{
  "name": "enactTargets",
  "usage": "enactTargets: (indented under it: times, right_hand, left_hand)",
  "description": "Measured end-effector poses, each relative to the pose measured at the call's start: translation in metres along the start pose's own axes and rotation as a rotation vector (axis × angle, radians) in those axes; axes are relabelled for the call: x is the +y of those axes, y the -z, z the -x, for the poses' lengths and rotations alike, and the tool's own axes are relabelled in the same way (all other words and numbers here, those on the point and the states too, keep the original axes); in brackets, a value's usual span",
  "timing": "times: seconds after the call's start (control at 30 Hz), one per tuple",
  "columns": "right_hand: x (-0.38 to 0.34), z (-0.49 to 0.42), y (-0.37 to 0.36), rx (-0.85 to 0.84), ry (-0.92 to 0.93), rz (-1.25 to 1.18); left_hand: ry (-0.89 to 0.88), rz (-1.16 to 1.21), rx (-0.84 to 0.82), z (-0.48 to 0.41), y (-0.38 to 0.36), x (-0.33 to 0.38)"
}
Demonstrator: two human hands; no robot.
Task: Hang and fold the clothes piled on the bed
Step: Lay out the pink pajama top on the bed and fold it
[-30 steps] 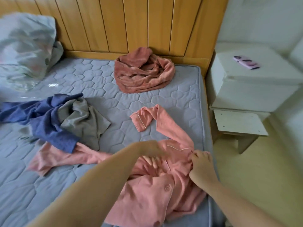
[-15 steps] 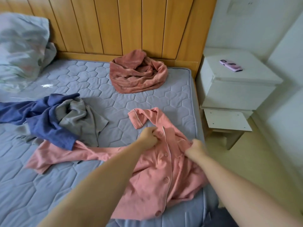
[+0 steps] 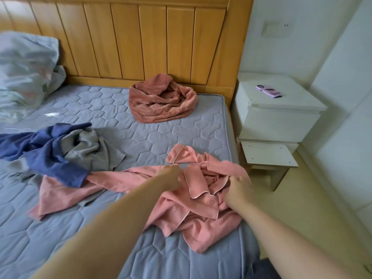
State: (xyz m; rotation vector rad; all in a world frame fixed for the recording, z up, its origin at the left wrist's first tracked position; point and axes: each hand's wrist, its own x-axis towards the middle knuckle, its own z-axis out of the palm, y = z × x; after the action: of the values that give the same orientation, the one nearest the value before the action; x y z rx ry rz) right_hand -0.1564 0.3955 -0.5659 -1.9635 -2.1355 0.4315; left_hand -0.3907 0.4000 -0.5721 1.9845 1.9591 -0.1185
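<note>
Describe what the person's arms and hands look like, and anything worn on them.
Both forearms are bare as far as the view reaches: no sleeves, watch or bracelet show. The left hand and the right hand wear no gloves. Both are motion-blurred, so rings or nail details cannot be made out.

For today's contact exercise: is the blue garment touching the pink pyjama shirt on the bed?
Touching. The head view shows the blue garment lying over the pink pyjama shirt sleeve.

1. No text, label, brand, number or sign can be read anywhere in the head view
2. The pink phone case (image 3: 269,91) on the white nightstand (image 3: 281,117) bears dark marks; too small to read as letters
3. The wall plate (image 3: 276,28) shows no legible marking
</note>
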Motion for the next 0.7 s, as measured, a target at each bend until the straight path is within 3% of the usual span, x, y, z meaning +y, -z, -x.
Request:
enactTargets:
  times: [0.07, 0.17, 0.33, 0.4, 0.5, 0.57, 0.7]
  right_hand:
    - [-0.001, 0.003, -0.011, -0.038, 0.091, 0.068]
    - [0.001, 0.007, -0.028, -0.023, 0.322, 0.246]
    - [0.004, 0.005, -0.029, -0.078, 0.404, 0.389]
    - [0.004, 0.002, -0.025, -0.043, 0.409, 0.380]
    - [-0.002, -0.006, -0.018, -0.120, 0.383, 0.360]
    - [-0.005, -0.015, -0.016, -0.168, 0.423, 0.365]
    - [-0.009, -0.031, -0.013, -0.116, 0.638, 0.425]
  left_hand:
    - [0.001, 0.070, -0.072, -0.001, -0.018, 0.001]
    - [-0.066, 0.101, -0.047, 0.000, -0.035, 0.014]
    - [-0.034, 0.154, -0.177, -0.009, -0.048, 0.025]
    - [0.004, 0.166, -0.022, -0.013, -0.046, 0.024]
    - [0.041, -0.005, 0.261, -0.019, -0.039, 0.022]
    - [-0.002, -0.052, 0.354, -0.026, -0.037, 0.025]
    - [0.070, 0.341, 0.166, -0.047, -0.032, 0.045]
